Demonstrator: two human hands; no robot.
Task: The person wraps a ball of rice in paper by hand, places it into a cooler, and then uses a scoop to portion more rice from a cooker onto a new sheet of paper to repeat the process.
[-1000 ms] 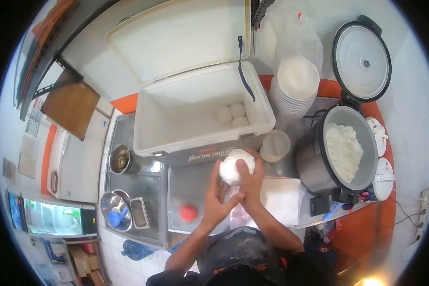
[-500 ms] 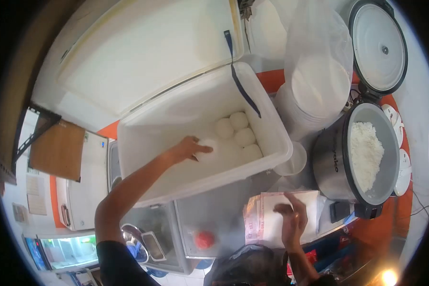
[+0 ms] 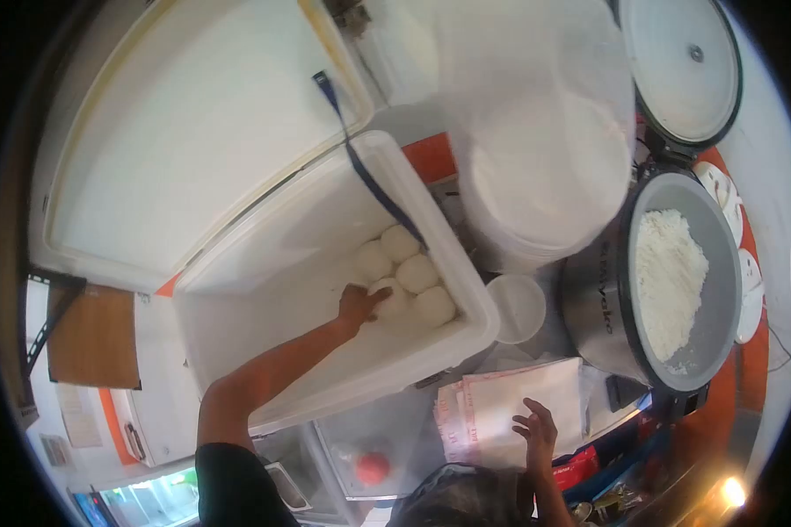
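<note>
Dark lettering (image 3: 608, 303) ran down the metal side of the rice cooker (image 3: 593, 263); its end read "yako", while the beginning was too blurred to make out. Pink print (image 3: 454, 436) marked the edges of the stacked paper sheets (image 3: 497, 413), but its words could not be read.

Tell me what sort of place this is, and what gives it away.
Probably a small commercial kitchen, judging by the big cooker of what looks like rice, the cooler box holding several white balls, and the stacked paper sheets.
</note>
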